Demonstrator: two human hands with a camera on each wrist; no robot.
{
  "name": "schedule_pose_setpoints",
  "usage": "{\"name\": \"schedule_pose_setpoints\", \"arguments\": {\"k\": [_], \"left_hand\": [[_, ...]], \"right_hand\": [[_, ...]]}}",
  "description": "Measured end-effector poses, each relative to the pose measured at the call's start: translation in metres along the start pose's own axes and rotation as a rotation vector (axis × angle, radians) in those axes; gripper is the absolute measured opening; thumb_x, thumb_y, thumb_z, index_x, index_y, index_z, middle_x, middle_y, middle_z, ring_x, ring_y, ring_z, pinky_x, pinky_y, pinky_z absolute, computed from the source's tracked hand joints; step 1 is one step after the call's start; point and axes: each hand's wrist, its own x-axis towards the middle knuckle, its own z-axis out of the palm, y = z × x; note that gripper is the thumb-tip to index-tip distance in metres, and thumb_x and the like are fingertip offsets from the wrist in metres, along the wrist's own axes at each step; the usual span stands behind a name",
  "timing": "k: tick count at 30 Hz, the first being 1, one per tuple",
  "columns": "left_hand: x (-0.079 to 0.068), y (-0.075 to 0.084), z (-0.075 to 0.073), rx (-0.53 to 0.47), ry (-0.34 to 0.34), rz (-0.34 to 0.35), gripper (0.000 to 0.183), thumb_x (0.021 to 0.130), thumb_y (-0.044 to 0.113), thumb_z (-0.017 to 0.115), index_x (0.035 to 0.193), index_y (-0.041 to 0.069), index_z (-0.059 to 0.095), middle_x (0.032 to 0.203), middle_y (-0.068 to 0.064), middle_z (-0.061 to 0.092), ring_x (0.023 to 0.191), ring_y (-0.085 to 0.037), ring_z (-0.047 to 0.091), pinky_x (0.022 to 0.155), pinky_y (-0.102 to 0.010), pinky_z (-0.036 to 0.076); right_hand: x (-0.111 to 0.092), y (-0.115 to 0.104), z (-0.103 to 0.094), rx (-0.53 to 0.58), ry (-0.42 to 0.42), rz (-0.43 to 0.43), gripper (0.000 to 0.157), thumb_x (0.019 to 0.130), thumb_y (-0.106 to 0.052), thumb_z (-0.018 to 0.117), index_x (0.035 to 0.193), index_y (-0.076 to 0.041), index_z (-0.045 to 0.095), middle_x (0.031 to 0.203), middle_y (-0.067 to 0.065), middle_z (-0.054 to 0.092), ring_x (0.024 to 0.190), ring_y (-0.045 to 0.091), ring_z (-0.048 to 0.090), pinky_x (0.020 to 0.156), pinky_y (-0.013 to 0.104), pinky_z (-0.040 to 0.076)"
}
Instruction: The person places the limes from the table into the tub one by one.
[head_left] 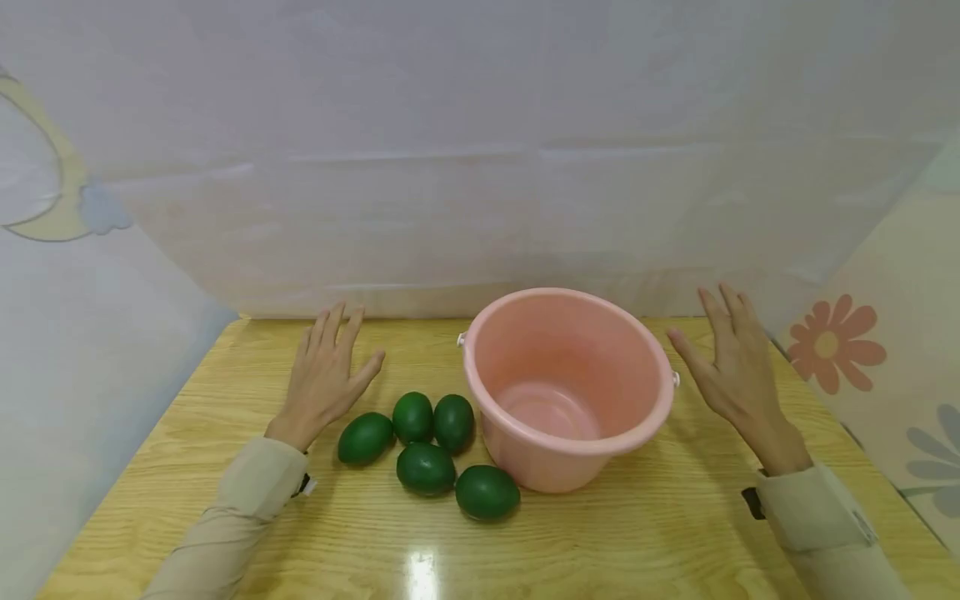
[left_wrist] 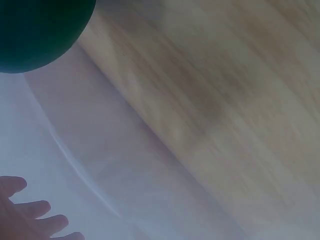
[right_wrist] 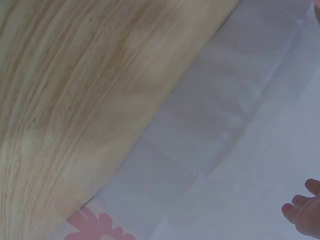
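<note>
On the table, several smooth, oval, dark green fruits that look like avocados lie in a loose group. Beside them, to the right, stands an upright pink bucket with its inside showing and nothing in it. My left hand is left of the fruits, fingers spread, holding nothing. To the right of the bucket my right hand is held with fingers extended, apart from the rim and holding nothing. One green fruit fills the upper left corner of the left wrist view. Only fingertips of each hand show in the wrist views.
The wooden table ends at a pale, wrinkled wall covering behind. Side walls carry a moon print on the left and flower prints on the right. White handle lugs stick out from the bucket's rim.
</note>
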Motion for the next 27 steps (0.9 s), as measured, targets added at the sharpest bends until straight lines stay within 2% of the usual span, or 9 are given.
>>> {"name": "schedule_pose_setpoints", "arguments": {"k": [7, 16, 22, 27], "left_hand": [[-0.005, 0.000, 0.000, -0.001, 0.021, 0.027, 0.071, 0.097, 0.042, 0.057, 0.153, 0.006, 0.033, 0.157, -0.027, 0.029, 0.144, -0.048, 0.028, 0.115, -0.065, 0.025], [-0.012, 0.003, 0.000, -0.021, -0.022, 0.027, 0.072, 0.097, 0.040, 0.058, 0.155, 0.009, 0.030, 0.158, -0.027, 0.027, 0.145, -0.049, 0.026, 0.115, -0.067, 0.025], [-0.015, 0.004, -0.001, -0.055, -0.019, 0.047, 0.072, 0.097, 0.038, 0.059, 0.155, 0.007, 0.030, 0.159, -0.026, 0.026, 0.144, -0.049, 0.028, 0.115, -0.067, 0.025], [-0.018, 0.003, -0.001, -0.071, -0.012, 0.066, 0.072, 0.097, 0.036, 0.060, 0.155, 0.006, 0.031, 0.159, -0.026, 0.027, 0.144, -0.047, 0.030, 0.116, -0.065, 0.026]], "right_hand": [[-0.008, -0.006, -0.005, 0.063, 0.012, 0.005, 0.069, 0.100, -0.038, 0.053, 0.157, -0.010, 0.027, 0.166, 0.016, 0.012, 0.153, 0.043, 0.005, 0.115, 0.075, 0.006], [-0.019, -0.016, -0.009, 0.127, 0.022, 0.009, 0.065, 0.101, -0.031, 0.052, 0.158, -0.013, 0.026, 0.166, 0.017, 0.012, 0.151, 0.047, 0.009, 0.110, 0.079, 0.008], [-0.024, -0.025, -0.013, 0.177, 0.020, 0.012, 0.063, 0.102, -0.028, 0.051, 0.159, -0.021, 0.025, 0.166, 0.014, 0.013, 0.151, 0.046, 0.009, 0.109, 0.081, 0.007], [-0.029, -0.033, -0.014, 0.208, 0.011, 0.004, 0.063, 0.101, -0.026, 0.050, 0.159, -0.022, 0.025, 0.166, 0.013, 0.014, 0.150, 0.048, 0.011, 0.107, 0.082, 0.009]]}}
